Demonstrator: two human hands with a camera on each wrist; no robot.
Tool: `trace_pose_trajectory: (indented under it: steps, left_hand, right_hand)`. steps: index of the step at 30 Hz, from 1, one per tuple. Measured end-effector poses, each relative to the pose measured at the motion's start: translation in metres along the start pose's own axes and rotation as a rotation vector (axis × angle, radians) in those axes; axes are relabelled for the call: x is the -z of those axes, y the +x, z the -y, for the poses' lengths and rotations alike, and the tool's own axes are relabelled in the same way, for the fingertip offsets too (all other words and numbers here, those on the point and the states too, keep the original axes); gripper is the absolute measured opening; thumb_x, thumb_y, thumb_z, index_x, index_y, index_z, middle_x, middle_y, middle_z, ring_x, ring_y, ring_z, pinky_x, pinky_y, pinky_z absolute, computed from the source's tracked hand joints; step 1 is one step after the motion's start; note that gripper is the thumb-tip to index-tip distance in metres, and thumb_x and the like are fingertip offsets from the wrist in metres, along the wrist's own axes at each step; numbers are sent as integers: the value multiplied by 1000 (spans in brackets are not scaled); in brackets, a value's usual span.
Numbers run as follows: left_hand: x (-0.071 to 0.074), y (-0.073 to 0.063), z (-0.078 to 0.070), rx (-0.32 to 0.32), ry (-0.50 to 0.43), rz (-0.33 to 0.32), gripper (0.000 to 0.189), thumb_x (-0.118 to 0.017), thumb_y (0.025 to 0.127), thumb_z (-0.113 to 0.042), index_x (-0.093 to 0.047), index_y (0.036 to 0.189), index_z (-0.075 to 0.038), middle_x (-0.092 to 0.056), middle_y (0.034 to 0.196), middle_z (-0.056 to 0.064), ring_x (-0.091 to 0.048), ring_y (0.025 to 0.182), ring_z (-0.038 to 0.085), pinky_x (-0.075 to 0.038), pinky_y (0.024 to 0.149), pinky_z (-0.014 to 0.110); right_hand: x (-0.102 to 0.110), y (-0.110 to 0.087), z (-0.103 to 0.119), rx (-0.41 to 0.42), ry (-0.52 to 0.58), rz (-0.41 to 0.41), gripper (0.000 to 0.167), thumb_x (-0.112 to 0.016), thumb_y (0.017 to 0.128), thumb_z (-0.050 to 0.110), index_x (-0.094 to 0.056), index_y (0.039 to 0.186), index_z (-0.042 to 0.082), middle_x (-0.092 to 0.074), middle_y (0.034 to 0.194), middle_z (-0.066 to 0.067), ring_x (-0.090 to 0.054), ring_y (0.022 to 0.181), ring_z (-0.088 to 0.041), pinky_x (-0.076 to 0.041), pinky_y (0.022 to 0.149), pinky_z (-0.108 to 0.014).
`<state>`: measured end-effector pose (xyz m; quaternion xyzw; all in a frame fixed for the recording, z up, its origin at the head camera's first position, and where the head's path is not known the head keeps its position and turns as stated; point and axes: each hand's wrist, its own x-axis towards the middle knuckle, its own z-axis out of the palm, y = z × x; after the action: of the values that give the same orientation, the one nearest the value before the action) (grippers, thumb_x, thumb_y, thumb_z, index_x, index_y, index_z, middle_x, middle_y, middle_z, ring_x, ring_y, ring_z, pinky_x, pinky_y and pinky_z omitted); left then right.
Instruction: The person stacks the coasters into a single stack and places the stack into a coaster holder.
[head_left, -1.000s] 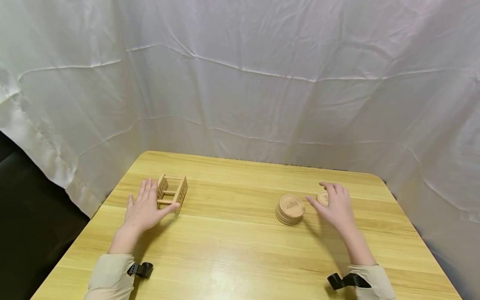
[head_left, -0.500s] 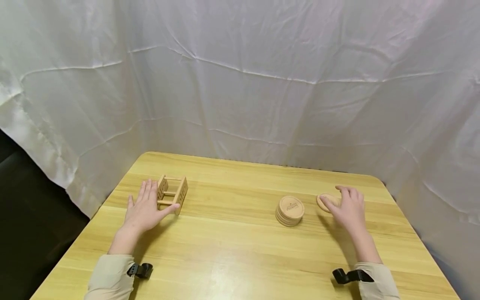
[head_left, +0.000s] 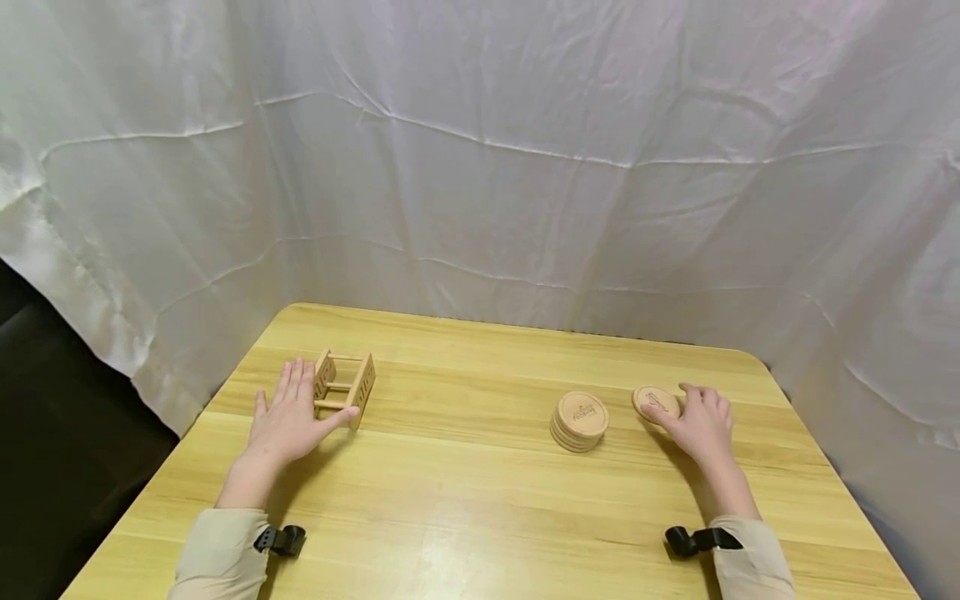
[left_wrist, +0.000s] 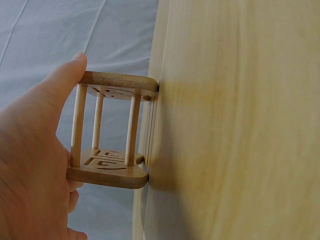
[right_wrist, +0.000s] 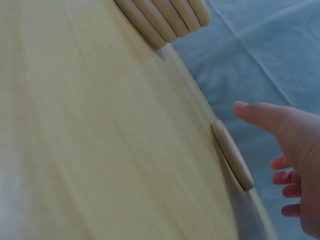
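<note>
On the table's left, my left hand (head_left: 288, 421) holds a small wooden coaster rack (head_left: 363, 390), thumb against one slotted end panel and fingers along the other side. In the left wrist view the rack (left_wrist: 112, 180) shows round rods joining its two panels; most of the fingers are hidden behind it. My right hand (head_left: 705, 429) hovers at a single round wooden coaster (head_left: 654, 398) lying flat at the right. In the right wrist view its thumb stands apart from this coaster (right_wrist: 232, 155), with the other fingers loosely bent and nothing held.
A stack of several matching coasters (head_left: 583, 414) stands left of the single one. The wood-grain table (head_left: 450, 500) ends at a pale hanging curtain (head_left: 480, 208) along the back and sides. A black wrist strap (head_left: 705, 541) sits on the right sleeve.
My right hand has shifted right from beside the stack, then dipped slightly, leaving the single coaster more exposed. The left hand and the rack stay where they were.
</note>
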<state>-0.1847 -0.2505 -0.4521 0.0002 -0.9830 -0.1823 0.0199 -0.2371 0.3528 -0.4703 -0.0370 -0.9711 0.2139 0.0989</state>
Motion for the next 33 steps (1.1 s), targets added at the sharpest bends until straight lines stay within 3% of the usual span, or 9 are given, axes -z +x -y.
trace_pose_trajectory:
  steps: [14,33]
  left_hand:
    - [1,1,-1,-4,-1,5,115,-45,85,-77,2,154,2,13,161,21,9,150,43,7,111,75]
    - [2,-1,-1,-3,-12,-2,117,-47,84,-77,3,155,1,12,161,21,9,150,42,6,111,76]
  right_hand:
    - [-12,8,-14,0,-60,85,102,-63,80,67,-38,141,-11,-36,133,-38,-25,121,-54,-23,96,-66]
    - [-15,8,-15,-22,-73,100,100,-63,81,67,-40,138,-12,-36,132,-38,-26,121,-55,-24,96,-66]
